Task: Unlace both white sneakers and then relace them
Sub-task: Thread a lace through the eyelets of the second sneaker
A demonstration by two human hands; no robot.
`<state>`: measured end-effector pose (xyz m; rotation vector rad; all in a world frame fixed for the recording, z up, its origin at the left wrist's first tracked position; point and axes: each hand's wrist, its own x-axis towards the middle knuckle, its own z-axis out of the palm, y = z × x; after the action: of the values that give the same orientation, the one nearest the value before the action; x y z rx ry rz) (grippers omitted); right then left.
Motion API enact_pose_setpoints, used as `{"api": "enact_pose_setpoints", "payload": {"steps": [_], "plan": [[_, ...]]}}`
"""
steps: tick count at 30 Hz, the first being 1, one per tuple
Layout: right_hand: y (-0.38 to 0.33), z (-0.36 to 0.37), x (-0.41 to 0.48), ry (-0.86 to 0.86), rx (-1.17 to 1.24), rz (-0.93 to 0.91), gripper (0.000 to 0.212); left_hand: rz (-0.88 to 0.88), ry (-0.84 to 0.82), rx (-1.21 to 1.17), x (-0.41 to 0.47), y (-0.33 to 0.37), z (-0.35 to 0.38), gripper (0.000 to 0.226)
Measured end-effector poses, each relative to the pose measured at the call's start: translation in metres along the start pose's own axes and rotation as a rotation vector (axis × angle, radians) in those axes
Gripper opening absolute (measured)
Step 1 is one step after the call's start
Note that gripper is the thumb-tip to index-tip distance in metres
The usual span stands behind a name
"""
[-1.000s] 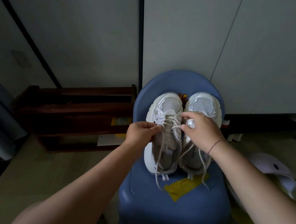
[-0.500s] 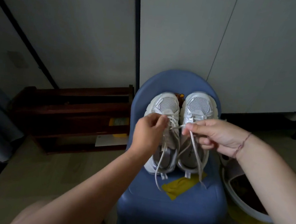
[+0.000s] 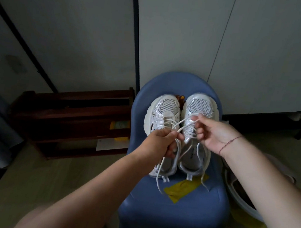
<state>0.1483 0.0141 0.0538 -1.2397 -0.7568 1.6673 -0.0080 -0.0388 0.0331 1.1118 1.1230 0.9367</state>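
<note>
Two white sneakers stand side by side, toes away from me, on a blue chair (image 3: 173,211). My left hand (image 3: 159,142) hovers over the left sneaker (image 3: 164,111) and pinches a white lace (image 3: 178,124). That lace runs up and to the right to my right hand (image 3: 212,132), which pinches it above the right sneaker (image 3: 200,104). Loose lace ends (image 3: 158,180) hang down past the heels onto the seat. My hands hide the middle of both sneakers.
A yellow patch (image 3: 183,188) lies on the seat just behind the heels. A dark wooden shelf (image 3: 75,121) stands on the floor to the left. A round basin (image 3: 243,196) sits at the right of the chair. Pale wall panels rise behind.
Both hands have lifted off the sneakers and moved apart, drawing a stretch of lace taut between them. My right hand has turned palm-side toward me.
</note>
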Motion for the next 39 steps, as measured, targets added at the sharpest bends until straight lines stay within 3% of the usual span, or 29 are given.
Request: {"api": "enact_pose_setpoints", "payload": {"steps": [3,5,10,13,18,24,30,35,39], "plan": [[0.010,0.008,-0.010,-0.174,-0.263,-0.008,0.019,0.003,0.027,0.016,0.001,0.001,-0.002,0.027],[0.016,0.014,-0.013,-0.189,-0.373,-0.097,0.015,0.003,0.031,0.025,0.000,0.002,-0.002,0.024],[0.006,0.008,-0.002,0.028,-0.208,-0.252,0.021,-0.014,0.011,0.040,-0.001,0.002,0.000,0.032],[-0.003,-0.002,0.005,0.128,-0.052,-0.231,0.022,-0.032,0.012,0.036,-0.001,0.002,-0.001,0.034],[0.015,0.009,-0.009,-0.171,-0.373,-0.113,0.017,-0.031,0.044,0.059,0.003,-0.002,-0.001,0.031],[0.008,0.008,-0.001,0.027,-0.237,-0.249,0.021,-0.024,0.048,0.057,0.002,0.001,0.002,0.031],[0.022,0.012,-0.004,-0.154,-0.463,-0.189,0.010,-0.002,0.108,0.075,0.002,-0.001,0.001,0.028],[0.015,0.002,0.008,0.091,-0.489,-0.392,0.008,-0.050,0.254,-0.035,0.008,-0.008,0.006,0.031],[0.019,-0.003,0.019,0.124,-0.610,-0.368,0.014,-0.125,0.244,-0.004,0.013,-0.017,0.010,0.034]]}}
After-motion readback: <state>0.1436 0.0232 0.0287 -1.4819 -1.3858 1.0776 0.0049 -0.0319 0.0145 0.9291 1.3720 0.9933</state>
